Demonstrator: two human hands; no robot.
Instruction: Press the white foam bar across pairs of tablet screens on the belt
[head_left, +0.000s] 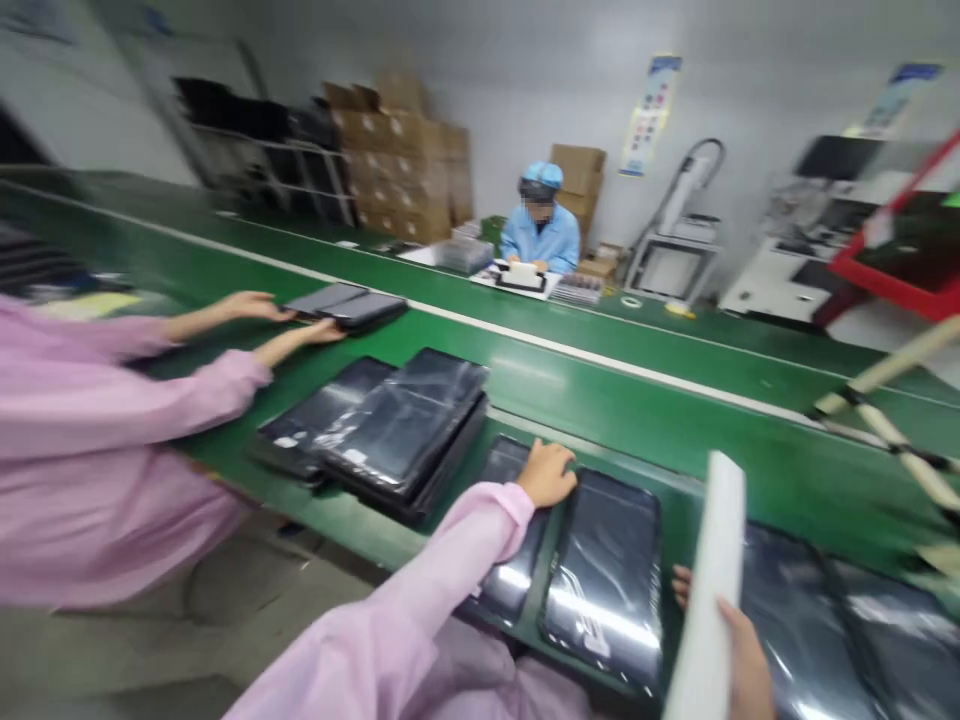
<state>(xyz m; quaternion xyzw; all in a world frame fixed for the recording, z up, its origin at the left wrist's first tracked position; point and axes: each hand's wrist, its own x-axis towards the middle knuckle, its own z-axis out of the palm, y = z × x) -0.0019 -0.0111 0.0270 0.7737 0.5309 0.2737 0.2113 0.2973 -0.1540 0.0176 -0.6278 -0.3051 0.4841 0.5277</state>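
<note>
My left hand (550, 473) rests at the upper edges of two flat black panels in clear plastic. Its fingers are curved and a little apart. Beneath my wrist lies one wrapped panel (517, 575), partly covered by my sleeve; a second wrapped panel (604, 570) lies just to its right. In my right hand (742, 655), a long white slab (709, 590) stands upright, seen nearly edge-on, gripped between fingers and thumb. Whether it is a stack of sheets or one solid piece, I cannot tell. More wrapped panels (802, 620) lie beyond it on the right.
A stack of wrapped panels (409, 420) sits left of my hands on the green bench (600, 410). At far left, a co-worker's hands (322, 332) hold dark panels (349, 302). Another person (541, 235) sits opposite. A red-framed object (900, 240) and pale poles (900, 440) stand right.
</note>
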